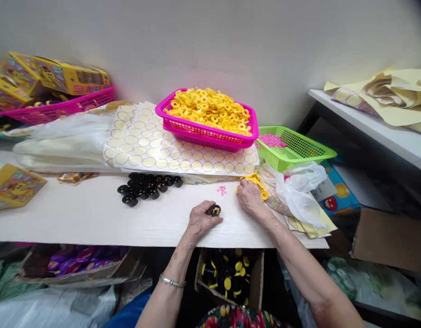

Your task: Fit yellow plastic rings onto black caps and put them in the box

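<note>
My left hand [201, 219] rests on the white table [87, 214] and pinches a small black cup [215, 210] with coloured beads inside. My right hand [249, 197] lies just to its right, fingers curled on a little heap of yellow rings [256, 181]. A few pink beads [222, 189] lie loose between the hands and the sticker sheets. A cluster of several black cups [145, 186] stands to the left of my left hand.
A pink basket [203, 132] heaped with yellow rings sits on round-sticker sheets [145, 146]. A green basket [295, 148] with pink beads and a plastic bag [301, 189] are at right. Toy boxes [56, 77] are at left; a carton [231, 275] of finished pieces is under the table.
</note>
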A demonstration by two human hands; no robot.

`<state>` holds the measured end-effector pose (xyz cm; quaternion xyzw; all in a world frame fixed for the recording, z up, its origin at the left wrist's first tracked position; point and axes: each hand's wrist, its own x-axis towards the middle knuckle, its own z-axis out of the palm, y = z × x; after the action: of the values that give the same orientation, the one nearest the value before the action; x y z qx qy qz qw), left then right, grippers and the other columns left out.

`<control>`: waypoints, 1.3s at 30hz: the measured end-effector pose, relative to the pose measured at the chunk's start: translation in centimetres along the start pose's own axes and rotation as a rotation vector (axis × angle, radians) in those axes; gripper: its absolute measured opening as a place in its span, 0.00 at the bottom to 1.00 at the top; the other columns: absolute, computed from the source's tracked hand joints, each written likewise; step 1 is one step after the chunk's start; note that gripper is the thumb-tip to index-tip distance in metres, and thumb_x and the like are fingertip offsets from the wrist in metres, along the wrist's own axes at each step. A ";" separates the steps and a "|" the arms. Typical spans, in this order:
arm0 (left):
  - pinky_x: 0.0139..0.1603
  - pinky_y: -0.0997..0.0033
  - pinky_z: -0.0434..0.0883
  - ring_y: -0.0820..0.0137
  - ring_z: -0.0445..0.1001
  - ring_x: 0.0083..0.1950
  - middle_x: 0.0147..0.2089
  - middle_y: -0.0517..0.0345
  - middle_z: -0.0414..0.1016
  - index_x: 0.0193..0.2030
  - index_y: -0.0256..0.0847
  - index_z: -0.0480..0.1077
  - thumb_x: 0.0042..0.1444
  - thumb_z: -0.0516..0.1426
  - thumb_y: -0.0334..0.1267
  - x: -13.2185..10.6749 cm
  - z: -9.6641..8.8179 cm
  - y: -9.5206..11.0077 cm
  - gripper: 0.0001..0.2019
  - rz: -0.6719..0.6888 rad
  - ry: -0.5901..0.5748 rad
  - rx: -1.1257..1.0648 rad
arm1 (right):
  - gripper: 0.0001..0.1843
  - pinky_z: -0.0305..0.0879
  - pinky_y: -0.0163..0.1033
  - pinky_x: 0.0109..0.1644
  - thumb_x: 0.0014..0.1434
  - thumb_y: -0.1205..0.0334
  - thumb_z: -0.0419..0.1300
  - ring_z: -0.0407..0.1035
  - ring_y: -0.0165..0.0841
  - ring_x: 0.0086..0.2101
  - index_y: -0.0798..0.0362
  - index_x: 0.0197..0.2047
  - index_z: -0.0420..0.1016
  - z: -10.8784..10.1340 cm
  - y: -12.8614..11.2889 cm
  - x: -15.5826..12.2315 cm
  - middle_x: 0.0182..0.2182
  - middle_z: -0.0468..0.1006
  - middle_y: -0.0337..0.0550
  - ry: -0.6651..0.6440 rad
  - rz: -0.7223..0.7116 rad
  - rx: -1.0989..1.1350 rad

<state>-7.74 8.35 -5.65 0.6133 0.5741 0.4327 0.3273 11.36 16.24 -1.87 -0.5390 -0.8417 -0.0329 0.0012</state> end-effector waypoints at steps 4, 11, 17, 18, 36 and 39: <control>0.32 0.75 0.64 0.75 0.65 0.30 0.31 0.61 0.70 0.35 0.38 0.72 0.36 0.63 0.34 0.0 -0.1 0.3 0.15 0.006 -0.015 -0.002 | 0.10 0.53 0.39 0.41 0.59 0.66 0.48 0.60 0.38 0.41 0.56 0.41 0.68 0.0 0.2 0.2 0.41 0.67 0.51 -0.048 -0.039 0.041; 0.31 0.75 0.60 0.75 0.62 0.29 0.28 0.62 0.67 0.31 0.38 0.71 0.39 0.62 0.35 0.1 -0.2 0.4 0.10 0.021 -0.058 0.005 | 0.12 0.54 0.37 0.42 0.55 0.59 0.55 0.61 0.37 0.43 0.56 0.42 0.66 -0.1 0.3 0.3 0.43 0.67 0.49 -0.020 0.079 0.124; 0.31 0.75 0.60 0.75 0.62 0.29 0.28 0.62 0.66 0.31 0.38 0.71 0.39 0.62 0.36 0.1 -0.3 0.6 0.10 0.013 -0.076 0.021 | 0.13 0.54 0.37 0.43 0.57 0.57 0.51 0.61 0.37 0.42 0.56 0.37 0.70 -0.7 0.5 0.6 0.41 0.68 0.49 -0.067 0.044 0.134; 0.31 0.75 0.60 0.75 0.62 0.29 0.29 0.62 0.66 0.31 0.38 0.71 0.39 0.61 0.37 0.1 -0.3 0.6 0.10 0.014 -0.076 0.019 | 0.13 0.54 0.38 0.44 0.58 0.57 0.50 0.61 0.37 0.42 0.57 0.37 0.70 -0.9 0.4 0.6 0.41 0.68 0.49 -0.038 0.032 0.147; 0.36 0.74 0.63 0.73 0.66 0.33 0.31 0.59 0.68 0.36 0.38 0.72 0.38 0.52 0.24 -0.3 -0.8 0.7 0.17 0.107 -0.087 -0.039 | 0.05 0.54 0.37 0.41 0.54 0.63 0.54 0.58 0.33 0.38 0.55 0.33 0.68 -3.6 -5.3 -2.3 0.37 0.68 0.43 -0.006 -0.345 0.426; 0.39 0.73 0.64 0.71 0.67 0.36 0.34 0.57 0.70 0.36 0.37 0.73 0.35 0.47 0.22 -0.3 -1.1 0.8 0.21 0.093 -0.104 -0.075 | 0.06 0.54 0.37 0.40 0.54 0.62 0.53 0.59 0.33 0.38 0.55 0.33 0.68 -4.1 -5.6 -2.2 0.37 0.68 0.43 -0.021 -0.349 0.404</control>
<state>-8.41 7.91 -4.56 0.6482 0.5104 0.4365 0.3589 7.08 11.70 1.80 -0.3748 -0.9114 0.1415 0.0942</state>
